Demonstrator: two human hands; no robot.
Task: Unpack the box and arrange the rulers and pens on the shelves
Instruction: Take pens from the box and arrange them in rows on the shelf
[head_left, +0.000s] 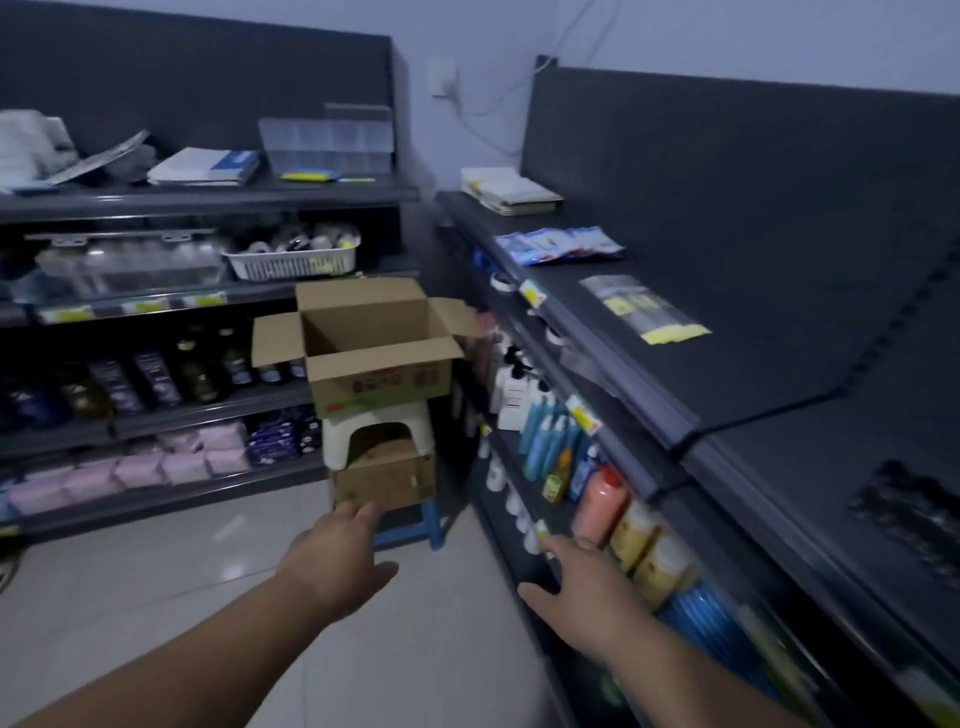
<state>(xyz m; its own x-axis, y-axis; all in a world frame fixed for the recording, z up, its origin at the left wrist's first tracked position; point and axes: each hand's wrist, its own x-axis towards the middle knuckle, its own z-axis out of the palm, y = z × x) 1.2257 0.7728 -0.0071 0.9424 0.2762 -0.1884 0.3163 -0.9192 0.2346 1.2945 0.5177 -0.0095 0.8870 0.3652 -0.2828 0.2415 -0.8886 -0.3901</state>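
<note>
Box (374, 358) open on a stacked perch, both hands free

Stands in the corner between the two shelf runs, on a white plastic stool (379, 431), in turn set over a second brown carton (384, 480) and a blue stool (410, 530). Shows plain corrugated card, matt and dry, with all four flaps folded outward and a printed band low on the front wall. Reveals no rulers or pens from this angle; hides its floor behind the near wall. Probably light and fairly stiff, though liable to flex at the flaps, so better taken by the two side walls low down, never by a flap. Calls for care with the tall, narrow stack beneath, likely to tip under a sideways pull. Approached by left hand (332, 556) and right hand (582, 587), fingers straight and spread, gripping nothing, well apart from the card. Faces a dark, smooth top shelf (753, 322) at right, bearing flat clear packets (644, 312) with yellow labels.
</note>
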